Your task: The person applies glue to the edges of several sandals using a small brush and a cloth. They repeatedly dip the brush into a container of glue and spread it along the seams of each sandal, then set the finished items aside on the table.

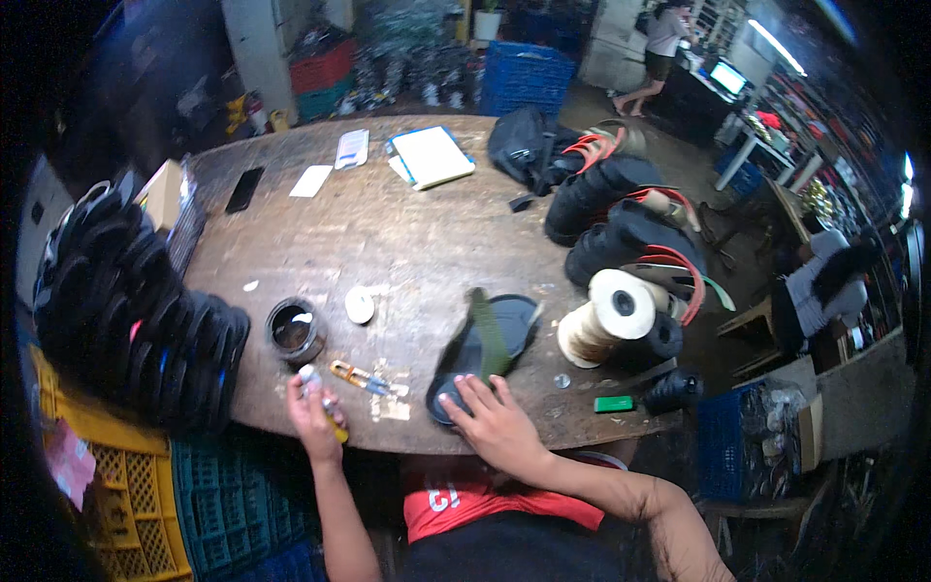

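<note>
A dark sandal (461, 357) with a broad green strap (493, 335) lies on the wooden table (291, 242), close to its front edge, and serves as the landmark for everything else. Its long axis runs aslant, from a rounded near end at the left to a wider far end at the right; the strap crosses the far part.

The right hand (499, 427) is the nearer one: it touches the sandal, its fingers spread flat over the rounded near end, pressing on top rather than wrapped around. So the sandal reaches forward and away from that hand, with the strap beyond the fingertips.

The left hand (315, 417) is well apart, to the left of the sandal, fingers curled around a slim object (308, 373), pale at the upper end; what it is, I cannot tell.

Between that hand and the sandal lies an orange-handled tool (357, 375). Farther left of the sandal stands a dark jar (303, 356), with a white disc (360, 306) between the two. Right of the sandal stands a large pale spool (621, 296), and nearer the table edge a small green box (613, 404). Far left of the sandal rises a pile of black footwear (136, 291).
</note>
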The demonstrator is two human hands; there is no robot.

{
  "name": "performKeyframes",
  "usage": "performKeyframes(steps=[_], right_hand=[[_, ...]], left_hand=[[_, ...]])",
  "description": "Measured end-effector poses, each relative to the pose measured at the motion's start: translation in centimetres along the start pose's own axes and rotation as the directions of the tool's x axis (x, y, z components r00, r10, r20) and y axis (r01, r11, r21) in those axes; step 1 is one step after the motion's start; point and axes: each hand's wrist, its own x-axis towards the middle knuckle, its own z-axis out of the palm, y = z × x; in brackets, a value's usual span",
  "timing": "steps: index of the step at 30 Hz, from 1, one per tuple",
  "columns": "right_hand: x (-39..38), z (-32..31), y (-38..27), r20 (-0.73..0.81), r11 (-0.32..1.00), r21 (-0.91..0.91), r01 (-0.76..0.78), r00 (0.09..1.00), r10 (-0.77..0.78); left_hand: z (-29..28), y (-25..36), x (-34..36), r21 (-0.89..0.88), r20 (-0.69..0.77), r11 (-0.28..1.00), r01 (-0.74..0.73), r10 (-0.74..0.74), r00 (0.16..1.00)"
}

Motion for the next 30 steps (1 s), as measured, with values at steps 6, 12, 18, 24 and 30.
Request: performKeyframes(steps=[6,12,18,24,30], right_hand=[[6.9,3.1,4.7,-0.120,0.999,0.012,-0.045,0.992,0.046],[14.1,1.0,9.1,0.002,0.972,0.210,-0.107,0.994,0.109],[16.7,-9.7,21.9,-0.709,0.929,0.285,-0.237,0.600,0.371],[14.0,-13.7,34.8,-0.144,0.562,-0.003,-0.827,0.557,0.818],[11.9,-12.3,38.9,-0.309,0.660,0.224,-0.717,0.590,0.746]], left_hand=[[-1.8,-1.0,0.6,-0.107,0.030,0.994,0.024,-0.021,0.999],[-1.0,-0.7,0.3,-0.080,-0.020,0.996,-0.031,0.030,0.999],[-0.8,-1.2,0.1,-0.039,-0.004,0.994,-0.100,0.100,0.995],[-0.7,-2.2,0.4,-0.056,0.010,0.993,-0.104,0.105,0.994],[-0.1,-1.2,0.4,-0.072,0.031,0.992,-0.101,0.103,0.994]])
